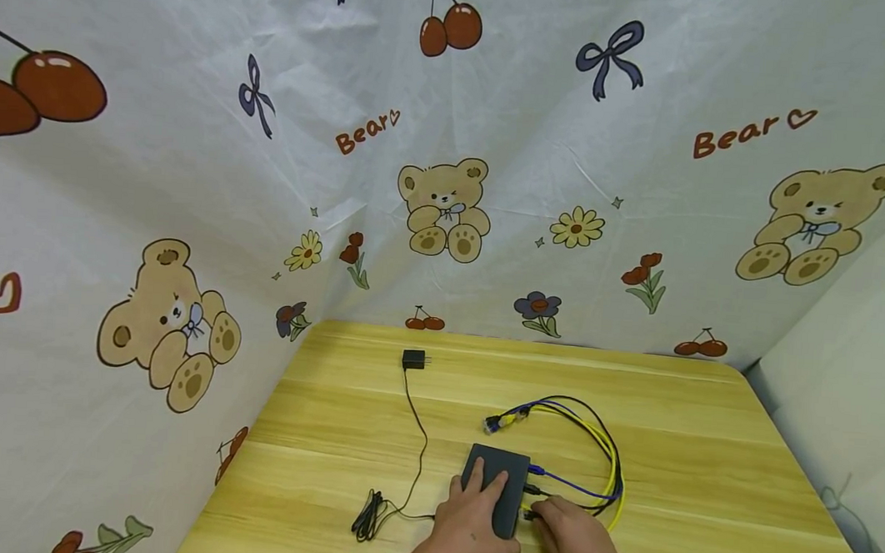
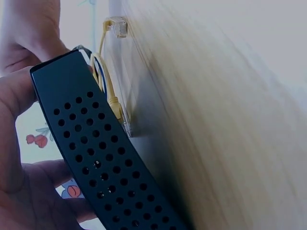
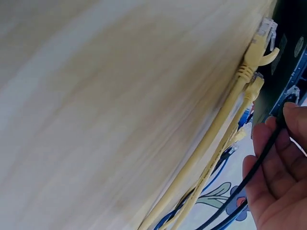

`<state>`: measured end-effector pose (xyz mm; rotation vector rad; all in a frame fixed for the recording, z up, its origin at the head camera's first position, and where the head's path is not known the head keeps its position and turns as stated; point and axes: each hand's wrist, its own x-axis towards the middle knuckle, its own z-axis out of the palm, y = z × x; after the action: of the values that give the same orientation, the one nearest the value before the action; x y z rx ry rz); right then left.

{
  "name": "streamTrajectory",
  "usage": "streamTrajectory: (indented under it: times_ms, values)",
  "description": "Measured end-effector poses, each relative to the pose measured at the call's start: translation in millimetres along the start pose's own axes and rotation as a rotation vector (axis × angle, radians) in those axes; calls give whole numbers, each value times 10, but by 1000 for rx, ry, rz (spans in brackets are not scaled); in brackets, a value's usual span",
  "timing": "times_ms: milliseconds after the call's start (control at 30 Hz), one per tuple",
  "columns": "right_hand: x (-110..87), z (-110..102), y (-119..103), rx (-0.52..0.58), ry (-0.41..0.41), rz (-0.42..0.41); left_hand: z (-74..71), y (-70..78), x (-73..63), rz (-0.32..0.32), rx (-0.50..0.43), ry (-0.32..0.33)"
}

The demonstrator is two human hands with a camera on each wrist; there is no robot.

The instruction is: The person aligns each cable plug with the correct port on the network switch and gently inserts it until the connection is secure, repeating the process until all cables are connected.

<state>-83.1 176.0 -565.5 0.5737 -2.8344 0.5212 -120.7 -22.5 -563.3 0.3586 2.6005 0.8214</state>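
Note:
A flat black network switch [image 1: 512,499] lies over the wooden table, ports facing right. My left hand [image 1: 474,525] grips it, fingers spread over its top and thumb at its near end; its vented side [image 2: 62,84] shows in the left wrist view. Between thumb and fingers, my right hand [image 1: 579,538] pinches the plug of a black Ethernet cable [image 3: 259,163] at the port side. Whether that plug is seated cannot be told. Blue [image 1: 537,470] and black [image 1: 532,489] plugs sit at ports farther up. Loose yellow plugs [image 3: 254,52] lie near the right hand.
Yellow, black and blue cables loop to the right, their other plugs [image 1: 502,422] bunched behind the switch. A black power adapter [image 1: 413,359] lies at the back, its cord [image 1: 370,515] coiled left of the switch. Bear-printed cloth [image 1: 446,210] hangs behind the table.

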Motion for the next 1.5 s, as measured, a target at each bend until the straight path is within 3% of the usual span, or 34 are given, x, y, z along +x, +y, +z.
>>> streamTrajectory:
  times_ms: [233,600,833,1100,1367,1500]
  values:
    - [31,-2,-88,-36,33,95,13,-4,4,-1,7,-2]
    - [30,-5,-47,-21,46,1,21,-10,26,-8,25,3]
    - [39,11,-91,-33,35,72,18,0,15,-13,50,-7]
    - [13,-14,-82,-36,68,-4,20,-4,27,-22,39,-4]
    - [17,11,-113,-31,47,85,30,-3,24,-14,42,0]
    - [6,25,-100,-21,70,78,37,-9,25,-12,31,1]
